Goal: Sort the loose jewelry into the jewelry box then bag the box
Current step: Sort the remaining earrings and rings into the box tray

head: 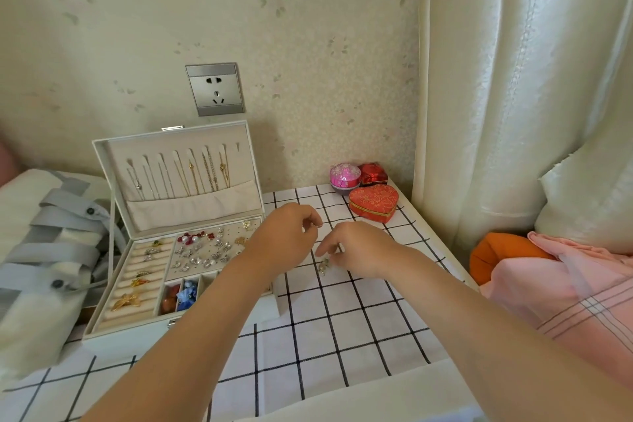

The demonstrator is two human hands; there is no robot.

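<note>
The white jewelry box (pixel 102 315) stands open on the left of the checked cloth, necklaces hanging in its raised lid (pixel 178 171), earrings and rings in its trays. My left hand (pixel 287 236) hovers at the box's right edge and pinches a small thin ring-like piece (pixel 318 225) at its fingertips. My right hand (pixel 359 248) reaches down beside it, fingers touching a small silvery loose jewelry piece (pixel 323 265) lying on the cloth. Whether it pinches that piece is unclear.
A heart-shaped red box (pixel 374 202), a pink round box (pixel 345 175) and a small red box (pixel 374 173) sit at the back right. A grey-strapped white bag (pixel 51 250) lies left of the jewelry box. Cushions and pink fabric (pixel 561 288) lie on the right.
</note>
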